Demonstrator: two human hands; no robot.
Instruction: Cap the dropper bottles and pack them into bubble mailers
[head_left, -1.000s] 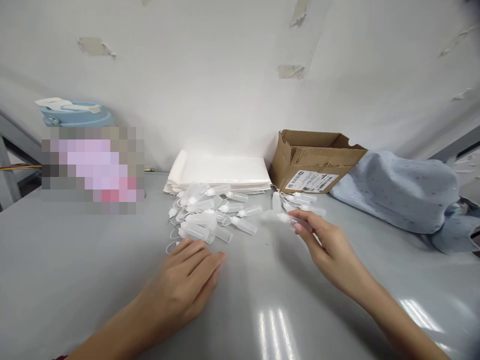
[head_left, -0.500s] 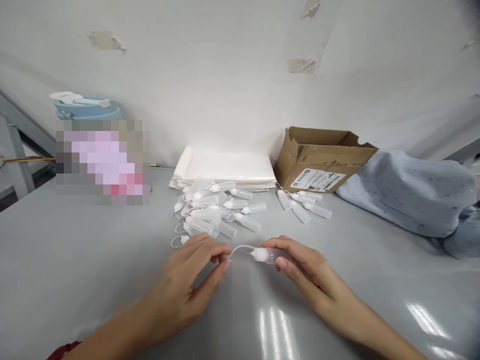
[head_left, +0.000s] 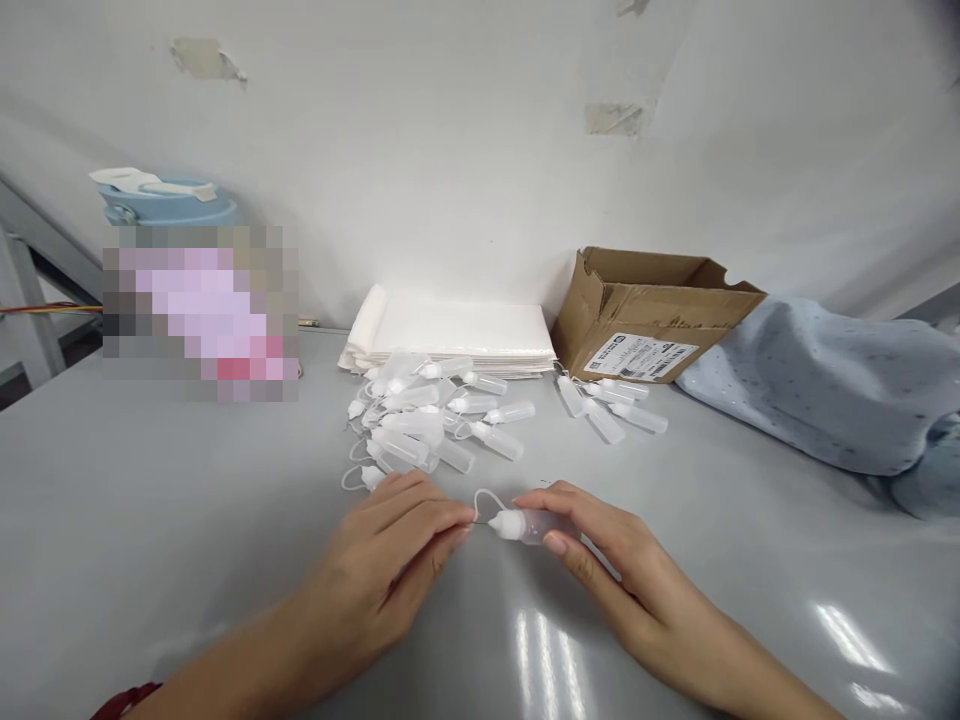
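My right hand [head_left: 600, 535] is closed around a small translucent squeeze bottle [head_left: 538, 527] with a white nozzle and a thin needle tip pointing left. A thin white tether [head_left: 490, 493] arches from the bottle's neck to its tip cap. Between thumb and fingertips, my left hand [head_left: 409, 545] pinches the cap end, right at the needle; the cap itself is mostly hidden by the fingers. Just beyond my left hand lies a pile of similar bottles [head_left: 411, 428], several of them with looped tethers.
A stack of white sheets [head_left: 457, 335] lies behind the pile. To the right stands an open cardboard box [head_left: 660, 320] with several more bottles [head_left: 604, 422] before it and a grey-blue cloth [head_left: 825, 390] beside it. A blue-lidded container [head_left: 169, 203] and a blurred-out item stand left.
My left hand has moved slightly right, bringing the cap end to the needle and bending the tether into a tighter arch. The bottle sits slightly lower in view.
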